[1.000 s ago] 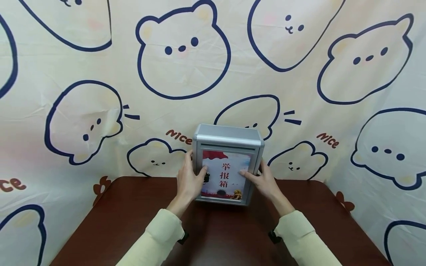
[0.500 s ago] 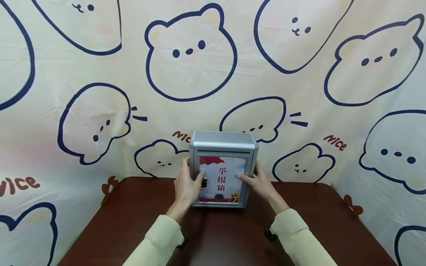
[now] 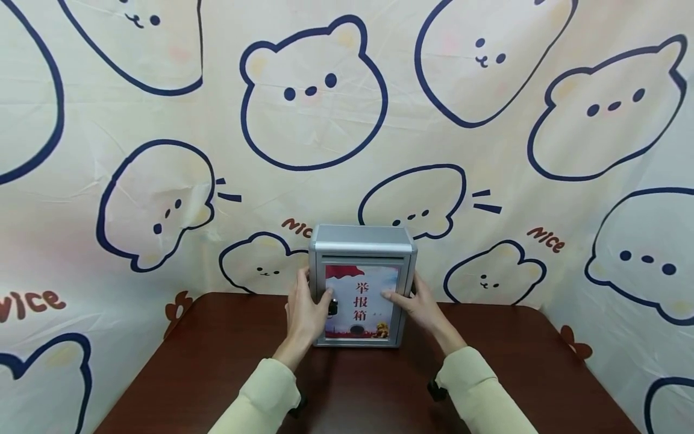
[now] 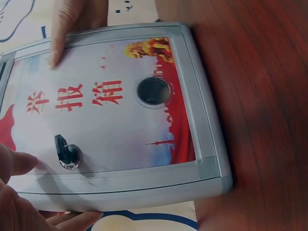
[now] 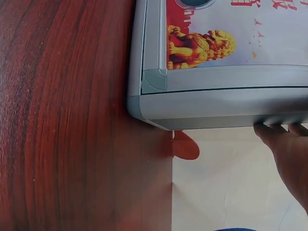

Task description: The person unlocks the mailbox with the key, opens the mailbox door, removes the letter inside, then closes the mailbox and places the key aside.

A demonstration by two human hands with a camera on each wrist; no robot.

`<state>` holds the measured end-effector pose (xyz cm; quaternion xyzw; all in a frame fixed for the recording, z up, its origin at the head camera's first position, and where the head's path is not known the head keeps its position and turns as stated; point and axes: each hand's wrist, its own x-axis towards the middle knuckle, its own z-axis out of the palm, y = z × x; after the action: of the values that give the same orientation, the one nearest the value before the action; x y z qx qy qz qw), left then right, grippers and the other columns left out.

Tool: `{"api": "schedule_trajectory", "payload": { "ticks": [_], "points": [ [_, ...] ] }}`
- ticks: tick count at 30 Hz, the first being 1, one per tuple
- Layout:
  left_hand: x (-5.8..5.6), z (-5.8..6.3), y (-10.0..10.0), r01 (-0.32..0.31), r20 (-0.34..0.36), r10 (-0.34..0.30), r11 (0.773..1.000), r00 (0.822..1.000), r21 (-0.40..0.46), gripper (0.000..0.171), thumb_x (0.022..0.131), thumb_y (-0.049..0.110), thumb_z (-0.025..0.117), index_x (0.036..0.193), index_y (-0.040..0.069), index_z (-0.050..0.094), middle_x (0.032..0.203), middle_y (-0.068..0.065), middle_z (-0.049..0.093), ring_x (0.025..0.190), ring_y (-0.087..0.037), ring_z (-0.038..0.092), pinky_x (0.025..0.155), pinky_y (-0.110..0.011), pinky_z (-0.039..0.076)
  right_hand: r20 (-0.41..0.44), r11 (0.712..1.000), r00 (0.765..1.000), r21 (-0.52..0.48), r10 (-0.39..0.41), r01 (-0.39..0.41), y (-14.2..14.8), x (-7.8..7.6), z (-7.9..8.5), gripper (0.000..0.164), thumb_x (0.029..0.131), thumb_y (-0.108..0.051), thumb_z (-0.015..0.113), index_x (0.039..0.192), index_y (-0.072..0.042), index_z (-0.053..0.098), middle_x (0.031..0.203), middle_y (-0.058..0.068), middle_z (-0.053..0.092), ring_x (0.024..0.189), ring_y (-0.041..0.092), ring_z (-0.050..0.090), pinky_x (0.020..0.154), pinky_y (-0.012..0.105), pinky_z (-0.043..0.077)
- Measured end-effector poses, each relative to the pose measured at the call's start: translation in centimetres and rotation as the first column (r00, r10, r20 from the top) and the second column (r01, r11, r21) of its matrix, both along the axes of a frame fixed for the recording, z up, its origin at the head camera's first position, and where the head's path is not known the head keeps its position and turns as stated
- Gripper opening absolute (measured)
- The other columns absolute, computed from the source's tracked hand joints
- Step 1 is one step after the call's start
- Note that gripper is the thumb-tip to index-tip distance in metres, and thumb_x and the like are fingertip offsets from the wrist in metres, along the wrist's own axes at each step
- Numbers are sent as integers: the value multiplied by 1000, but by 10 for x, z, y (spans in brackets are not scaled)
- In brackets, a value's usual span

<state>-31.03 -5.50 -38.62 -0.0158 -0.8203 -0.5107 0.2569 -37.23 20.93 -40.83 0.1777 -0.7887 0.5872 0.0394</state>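
A silver metal report box [image 3: 362, 247] with red Chinese characters on its front panel is upright at the tabletop, near the back wall. My left hand [image 3: 305, 316] grips its left side, thumb on the front and fingers round the edge. On the opposite side my right hand [image 3: 425, 307] holds the box the same way, its thumb on the panel; in the right wrist view its fingertips [image 5: 269, 129] touch the side wall. A small key [image 4: 61, 148] sticks out of the lock in the left wrist view. Below the characters is a dark round window [image 4: 153, 91].
The brown wooden table [image 3: 358, 392] extends around the box on both sides and toward me. Behind it hangs a cream cloth [image 3: 303, 199] printed with cartoon bear outlines, which also covers both sides.
The box was tilted and higher a second ago; both hands have lowered it and it now looks level. The head view has shifted slightly too.
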Motion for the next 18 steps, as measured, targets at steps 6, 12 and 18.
{"api": "schedule_trajectory", "payload": {
  "ticks": [6,12,18],
  "points": [
    [-4,-1,0,-13,-16,13,1000,1000,-11,53,96,18,72,142,14,45,137,-15,59,125,-36,59,101,-61,48,21,1000,1000,1,-18,18,0,-4,1,75,92,-38,78,153,-37,35,138,6,62,122,31,63,105,58,48],
    [-5,-4,-2,-12,-3,12,999,1000,-38,55,97,19,71,145,16,43,138,-15,59,125,-35,58,102,-61,48,26,999,999,27,-27,26,2,-3,0,81,92,-41,77,157,-44,29,149,4,52,137,34,50,109,63,41],
    [-2,-9,-9,20,-29,-23,994,999,-112,55,98,21,69,146,13,45,137,-14,59,119,-35,63,98,-57,53,40,998,999,53,-35,33,7,3,-2,83,91,-46,76,158,-48,26,160,1,39,151,37,29,111,66,37]
  ]
}}
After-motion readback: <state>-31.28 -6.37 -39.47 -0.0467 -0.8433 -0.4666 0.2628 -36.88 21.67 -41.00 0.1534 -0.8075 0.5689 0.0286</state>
